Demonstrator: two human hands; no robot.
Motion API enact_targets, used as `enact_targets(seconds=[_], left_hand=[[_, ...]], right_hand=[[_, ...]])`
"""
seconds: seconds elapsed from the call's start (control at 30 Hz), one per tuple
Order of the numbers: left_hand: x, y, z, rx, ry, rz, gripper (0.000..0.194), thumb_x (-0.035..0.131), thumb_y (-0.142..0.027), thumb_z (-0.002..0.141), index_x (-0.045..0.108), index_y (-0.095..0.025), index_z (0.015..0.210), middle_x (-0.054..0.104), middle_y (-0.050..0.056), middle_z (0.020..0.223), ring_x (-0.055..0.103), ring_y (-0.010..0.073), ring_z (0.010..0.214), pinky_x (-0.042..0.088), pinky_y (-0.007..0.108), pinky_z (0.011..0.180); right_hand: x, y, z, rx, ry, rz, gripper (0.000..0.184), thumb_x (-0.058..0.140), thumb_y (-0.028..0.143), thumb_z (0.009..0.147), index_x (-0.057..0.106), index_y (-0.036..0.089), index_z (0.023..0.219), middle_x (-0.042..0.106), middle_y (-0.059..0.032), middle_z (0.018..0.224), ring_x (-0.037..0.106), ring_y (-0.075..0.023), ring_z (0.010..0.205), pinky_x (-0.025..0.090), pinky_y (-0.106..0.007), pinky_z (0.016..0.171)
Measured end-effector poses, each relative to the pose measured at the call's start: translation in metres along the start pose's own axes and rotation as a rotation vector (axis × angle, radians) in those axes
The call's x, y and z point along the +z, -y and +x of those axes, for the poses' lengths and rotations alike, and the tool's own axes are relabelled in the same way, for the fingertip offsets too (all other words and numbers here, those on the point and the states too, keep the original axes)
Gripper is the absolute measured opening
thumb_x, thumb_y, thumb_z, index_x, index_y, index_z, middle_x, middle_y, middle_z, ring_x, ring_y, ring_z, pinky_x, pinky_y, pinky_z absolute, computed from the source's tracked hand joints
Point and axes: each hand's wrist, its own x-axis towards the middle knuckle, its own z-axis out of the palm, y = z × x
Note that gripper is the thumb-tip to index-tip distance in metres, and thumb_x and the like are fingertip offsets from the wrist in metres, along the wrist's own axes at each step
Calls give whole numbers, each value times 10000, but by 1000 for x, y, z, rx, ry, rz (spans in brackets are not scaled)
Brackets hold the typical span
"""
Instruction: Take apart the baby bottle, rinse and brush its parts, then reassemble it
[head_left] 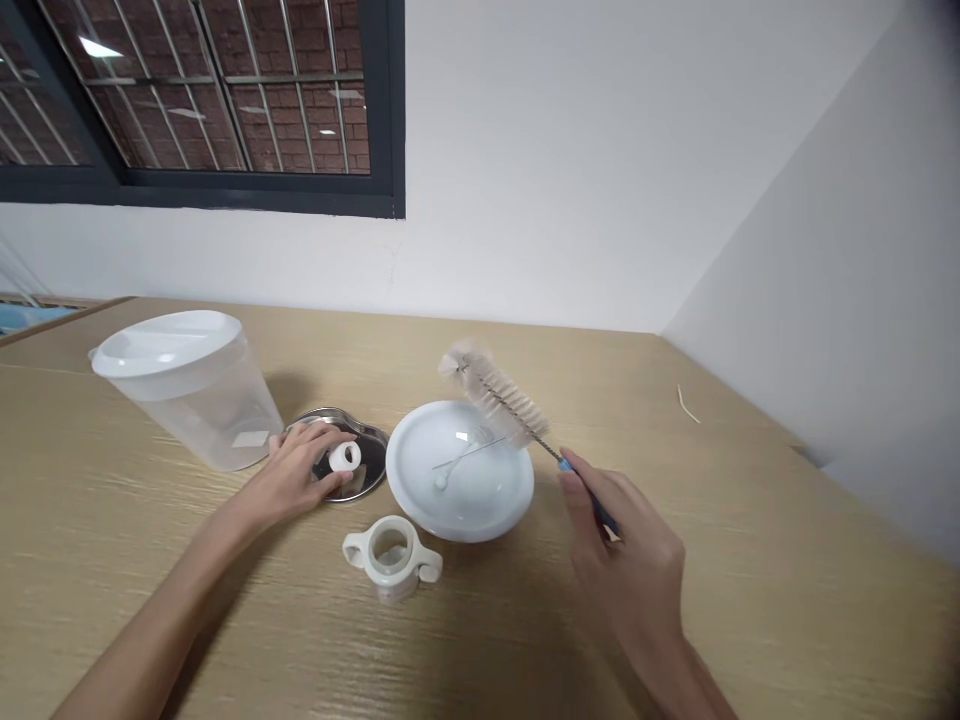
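My right hand [626,545] is closed around the blue handle of a bottle brush [510,395]. Its pale bristles, slightly blurred, slant up and left above the far right rim of a white bowl [409,490]. Inside the bowl lie a thin rod and a small spoon-like piece; I cannot make out more of them. On the left, my left hand [304,465] curls its thumb and fingers about a small white hollow cylinder [346,457], over a shiny metal kidney-shaped tray [371,480]. Nearer to me stands a small clear cup with a white two-handled ring [394,575].
A translucent plastic pitcher [202,400] with a white lid stands at the left, beside the tray. A thin pale strip [686,405] lies at the right of the wooden table [750,560]. White walls and a barred window [247,90] rise behind.
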Motion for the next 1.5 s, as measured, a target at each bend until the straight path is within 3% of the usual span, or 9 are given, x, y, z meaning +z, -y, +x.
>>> enact_targets(seconds=[0.13, 0.27, 0.6, 0.73, 0.9, 1.07, 1.27, 1.4, 1.5], left_hand=[[5, 9, 0, 19, -33, -31, 407, 626, -466, 869, 682, -295, 1233, 691, 97, 1283, 542, 391, 1257, 325, 535, 1056], [10, 17, 1, 32, -42, 2, 423, 657, -536, 854, 699, -293, 1198, 648, 106, 1333, 520, 382, 1269, 311, 530, 1067], [12, 19, 4, -34, -35, 126, 450, 668, -552, 822, 703, -282, 1180, 608, 137, 1340, 503, 434, 1212, 346, 542, 945], [3, 11, 6, 36, -147, 61, 379, 514, -556, 942, 693, -274, 1120, 684, 83, 1179, 560, 376, 1117, 345, 436, 859], [-6, -1, 5, 77, -339, -8, 373, 441, -495, 971, 618, -230, 777, 704, 52, 826, 606, 265, 813, 378, 375, 779], [-8, -8, 5, 117, -423, -97, 410, 477, -475, 954, 578, -239, 634, 641, 20, 649, 591, 227, 688, 417, 340, 728], [-24, -43, 27, 159, -271, -207, 535, 338, -479, 1000, 647, -237, 637, 722, 43, 733, 642, 247, 772, 432, 346, 812], [-30, -87, 61, 132, 77, -206, 465, 449, -582, 942, 728, -221, 855, 737, 48, 784, 638, 260, 751, 418, 323, 709], [-18, -112, 94, 166, 144, -217, 485, 505, -597, 893, 745, -178, 842, 745, 65, 827, 638, 251, 774, 406, 302, 675]], right_hand=[[-1, -13, 4, 234, -68, -73, 373, 547, 409, 984, 696, 153, 1209, 741, -125, 1076, 684, -217, 919, 518, -329, 756], [1, -30, 6, 433, 61, -216, 469, 413, 475, 995, 624, 108, 1197, 684, -169, 1066, 635, -266, 951, 493, -394, 794], [8, -26, 0, 532, 451, -469, 221, 372, 266, 1035, 553, 148, 987, 612, -113, 991, 605, -199, 798, 375, -307, 668], [7, -18, 2, 567, 567, -561, 230, 370, 244, 1040, 567, 127, 1029, 616, -146, 1069, 635, -196, 737, 352, -314, 621], [3, -8, 6, 521, 676, -585, 221, 469, 271, 1009, 625, 117, 1038, 670, -166, 1049, 682, -272, 891, 404, -325, 679], [-13, 2, 16, 437, 656, -538, 307, 442, 302, 1031, 668, 96, 1021, 695, -204, 1099, 625, -323, 1109, 430, -362, 824], [-22, -11, 55, 400, 682, -428, 386, 362, 300, 1069, 681, 152, 911, 729, -109, 957, 676, -201, 906, 465, -327, 781], [-1, -33, 96, 429, 792, -351, 377, 524, 486, 1012, 676, 142, 982, 703, -35, 931, 676, -168, 855, 545, -364, 819], [19, -42, 117, 489, 885, -314, 373, 569, 493, 989, 675, 139, 1041, 705, -46, 984, 685, -170, 862, 570, -367, 807]])
